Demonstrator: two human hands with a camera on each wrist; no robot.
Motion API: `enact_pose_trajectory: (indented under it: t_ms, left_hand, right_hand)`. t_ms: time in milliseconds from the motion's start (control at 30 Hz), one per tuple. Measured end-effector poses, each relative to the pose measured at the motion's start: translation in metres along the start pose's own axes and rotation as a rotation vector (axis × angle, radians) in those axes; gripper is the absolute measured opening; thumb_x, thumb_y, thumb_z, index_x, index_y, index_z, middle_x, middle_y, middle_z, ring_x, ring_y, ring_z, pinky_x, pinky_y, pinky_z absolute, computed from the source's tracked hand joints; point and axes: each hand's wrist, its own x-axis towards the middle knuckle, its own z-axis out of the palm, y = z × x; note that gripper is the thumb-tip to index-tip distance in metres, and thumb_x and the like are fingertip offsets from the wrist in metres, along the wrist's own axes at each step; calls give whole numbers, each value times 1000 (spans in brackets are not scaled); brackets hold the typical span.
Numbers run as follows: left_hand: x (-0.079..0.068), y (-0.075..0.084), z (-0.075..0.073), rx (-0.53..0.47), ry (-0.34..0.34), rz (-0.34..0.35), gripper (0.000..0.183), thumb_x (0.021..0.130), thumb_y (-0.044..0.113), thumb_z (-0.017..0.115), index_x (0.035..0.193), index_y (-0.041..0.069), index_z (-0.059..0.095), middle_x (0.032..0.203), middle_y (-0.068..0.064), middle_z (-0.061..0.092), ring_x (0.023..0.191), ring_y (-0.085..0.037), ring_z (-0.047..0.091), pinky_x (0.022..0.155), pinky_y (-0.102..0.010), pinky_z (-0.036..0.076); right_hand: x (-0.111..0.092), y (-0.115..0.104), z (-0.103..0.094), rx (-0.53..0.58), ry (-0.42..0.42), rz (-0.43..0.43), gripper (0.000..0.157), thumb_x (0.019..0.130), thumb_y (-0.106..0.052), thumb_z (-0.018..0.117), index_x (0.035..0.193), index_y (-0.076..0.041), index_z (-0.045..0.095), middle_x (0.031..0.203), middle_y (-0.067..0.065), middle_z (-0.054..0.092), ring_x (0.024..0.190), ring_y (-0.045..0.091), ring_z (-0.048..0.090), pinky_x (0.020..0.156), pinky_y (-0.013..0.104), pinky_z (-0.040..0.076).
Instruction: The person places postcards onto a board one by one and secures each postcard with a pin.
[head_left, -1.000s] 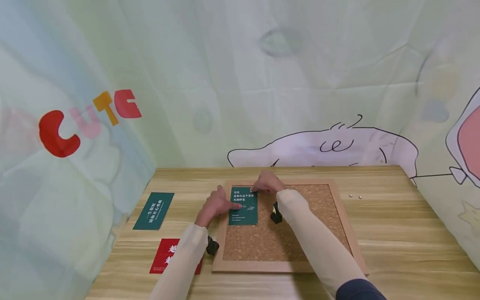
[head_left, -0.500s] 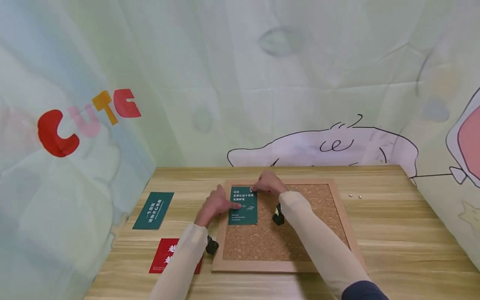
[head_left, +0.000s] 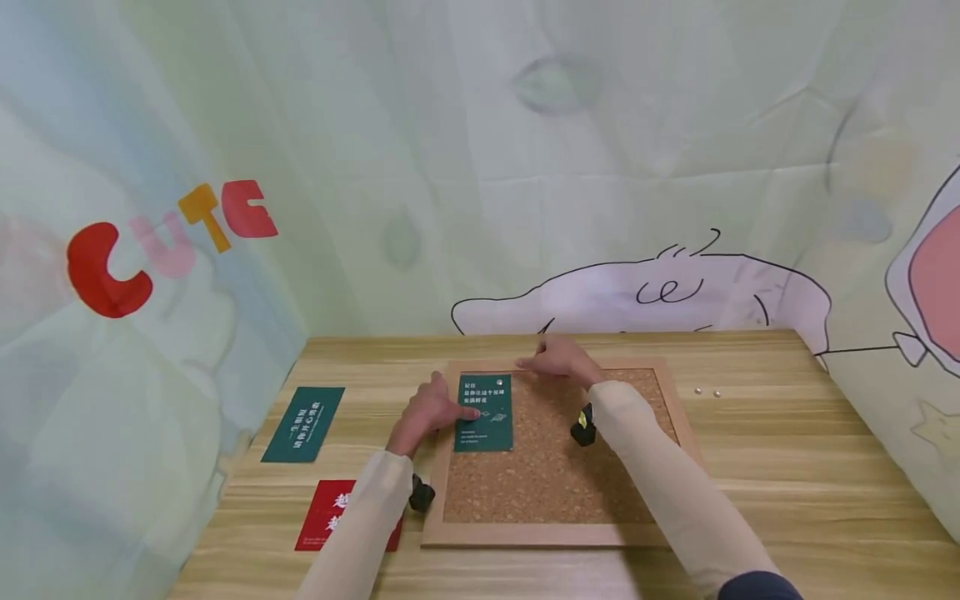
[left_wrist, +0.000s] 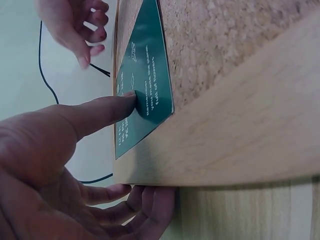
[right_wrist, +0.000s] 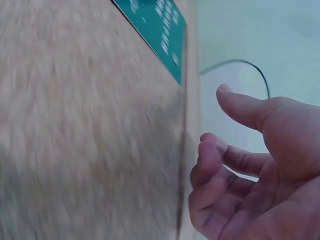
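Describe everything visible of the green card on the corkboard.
The green card is rectangular and looks like thin, glossy cardstock, with white Chinese characters, line drawings and small English lines. It lies flat at the upper left of the corkboard. A small pale tack sits near its top-right corner; the thumb of the left hand touches it near the middle.

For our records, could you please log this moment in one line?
left hand: thumb on rectangular green card | right hand: empty

Below the frame's centre, the left hand (head_left: 429,412) rests its thumb on a green card (head_left: 487,435) upon the corkboard (head_left: 525,492). The right hand (head_left: 564,359) is just right of that card's top.
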Motion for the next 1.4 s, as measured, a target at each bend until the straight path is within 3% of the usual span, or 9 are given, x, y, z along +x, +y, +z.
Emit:
enact_pose_trajectory:
  t_ms: [200, 400, 533, 733, 967, 1200, 1400]
  left_hand:
    - [-1, 0, 0, -6, 7, 7, 92, 85, 31, 88, 149, -5, 33, 120, -25, 52, 104, -39, 55, 85, -46, 51]
    - [-2, 0, -1, -22, 1, 10, 91, 85, 31, 88, 148, -5, 33, 119, -24, 51, 104, -39, 55, 84, -46, 51]
    - [-2, 0, -1, -32, -1, 6, 92, 85, 31, 88, 149, -5, 33, 121, -24, 51, 106, -40, 54, 87, -48, 51]
    - [-2, -1, -2, -28, 1, 11, 94, 85, 31, 88, 151, -5, 31, 123, -25, 51, 108, -41, 54, 93, -51, 51]
    - [-3, -2, -1, -23, 5, 16, 95, 84, 31, 88, 150, -6, 31, 122, -26, 52, 107, -40, 54, 92, -51, 51]
    - [-4, -2, -2, -18, 4, 25, 93, 84, 31, 89, 148, -6, 33, 118, -24, 52, 100, -38, 56, 79, -44, 52]
    - [-4, -3, -2, -18, 2, 22, 93, 85, 31, 88, 149, -7, 32, 120, -25, 52, 103, -40, 55, 84, -48, 52]
  right_hand:
    - [-12, 23, -33, 8, 19, -54, 42, 99, -46, 70, 95, -5, 62, 80, 4, 56, 75, 22, 54, 65, 36, 45]
    - [-29, 52, -64, -28, 85, -62, 50, 98, -47, 69, 111, 0, 59, 105, 13, 60, 93, 28, 56, 75, 40, 47]
    - [-44, 73, -82, -13, 102, -47, 59, 98, -49, 68, 122, 3, 55, 123, 24, 59, 108, 37, 58, 84, 48, 50]
    - [-69, 106, -101, -1, 122, -39, 70, 99, -53, 66, 130, 6, 49, 131, 32, 56, 116, 44, 58, 84, 50, 52]
    - [-94, 139, -112, -18, 158, -14, 80, 99, -54, 65, 136, 14, 47, 132, 39, 54, 110, 46, 61, 74, 44, 56]
    - [-116, 163, -109, -5, 131, 23, 77, 101, -48, 66, 135, 19, 47, 129, 43, 55, 92, 34, 71, 80, 46, 58]
    - [-129, 175, -101, 103, 101, 28, 75, 102, -46, 65, 133, 20, 48, 121, 38, 60, 87, 26, 71, 76, 42, 60]
